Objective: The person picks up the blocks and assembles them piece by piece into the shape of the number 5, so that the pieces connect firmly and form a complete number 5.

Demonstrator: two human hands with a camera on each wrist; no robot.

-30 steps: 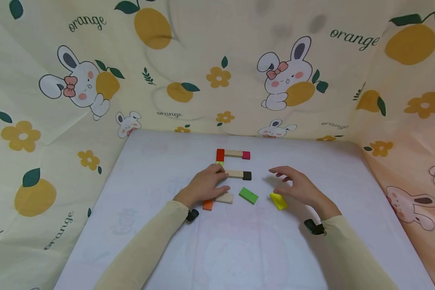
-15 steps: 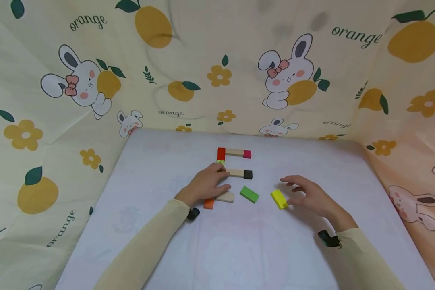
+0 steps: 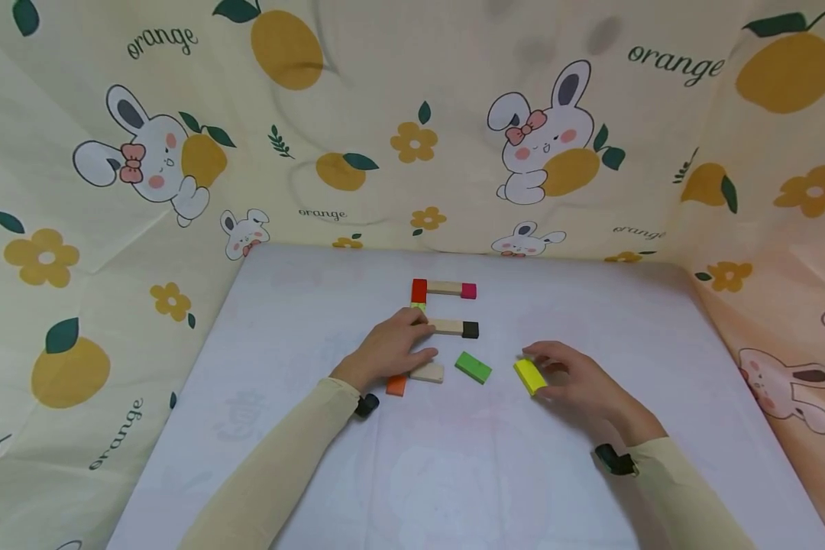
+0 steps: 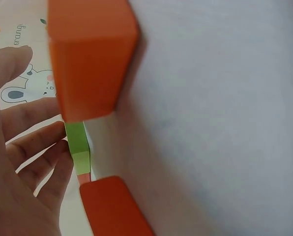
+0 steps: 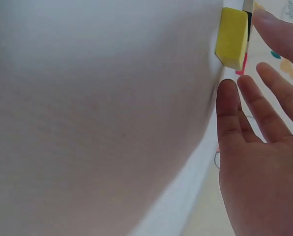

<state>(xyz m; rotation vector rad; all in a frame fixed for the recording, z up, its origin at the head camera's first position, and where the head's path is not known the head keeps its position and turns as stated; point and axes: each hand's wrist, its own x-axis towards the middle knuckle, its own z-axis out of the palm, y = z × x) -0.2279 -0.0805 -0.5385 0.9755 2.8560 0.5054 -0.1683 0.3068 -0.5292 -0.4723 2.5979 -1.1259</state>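
My left hand (image 3: 388, 344) rests over a column of blocks, its fingers extended and hiding the middle. Orange (image 4: 92, 59) and green (image 4: 77, 137) blocks lie beside its fingers in the left wrist view. A red block (image 3: 419, 290) tops the column; an orange block (image 3: 396, 385) pokes out below the hand. My right hand (image 3: 580, 378) is at a yellow block (image 3: 528, 376), thumb by the near end and forefinger by the far end. In the right wrist view the fingers stand spread next to the yellow block (image 5: 231, 37), with no firm hold visible.
Plain wooden strips (image 3: 444, 288) (image 3: 448, 327) run right from the column, ending in a pink block (image 3: 469, 291) and a black block (image 3: 470, 330). A short wooden block (image 3: 427, 372) sits lower. A green block (image 3: 473, 367) lies slanted between the hands on the white table (image 3: 440, 473).
My right hand first drew back rightward from above the yellow block, then came in again, bringing thumb and forefinger to its ends. The left hand has stayed put.
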